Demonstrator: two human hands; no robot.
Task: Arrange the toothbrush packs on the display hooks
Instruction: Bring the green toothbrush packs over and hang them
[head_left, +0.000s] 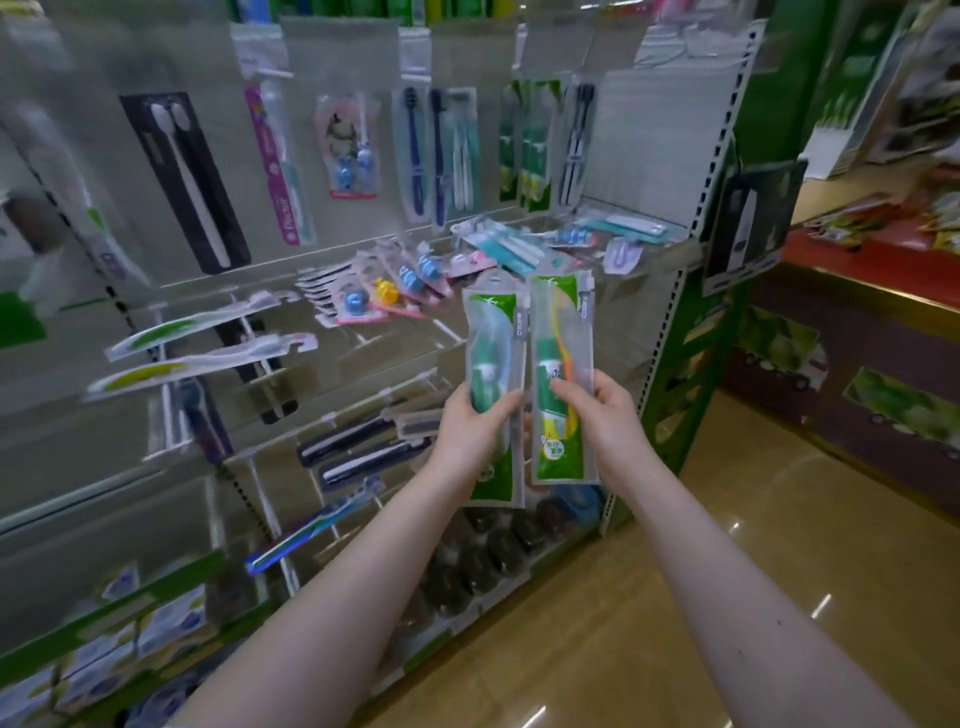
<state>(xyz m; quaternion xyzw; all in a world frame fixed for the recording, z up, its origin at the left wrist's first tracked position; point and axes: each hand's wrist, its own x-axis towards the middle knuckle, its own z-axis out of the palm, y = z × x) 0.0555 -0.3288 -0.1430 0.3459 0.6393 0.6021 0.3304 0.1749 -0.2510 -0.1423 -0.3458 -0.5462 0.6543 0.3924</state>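
Head view: the left hand (478, 421) grips a green toothbrush pack (491, 364) round its lower half. The right hand (597, 410) pinches a second green pack (558, 374) the same way. Both packs are upright, side by side, off the hooks, before the display rack's (670, 312) right edge. Held so low, the floppy tops may miss a hook (415, 378), or a pack may knock the loose packs (498, 244) off the ledge above

2 green-and-clear toothbrush packs (558, 332) held upright, side by side, before the display hooks (415, 384).
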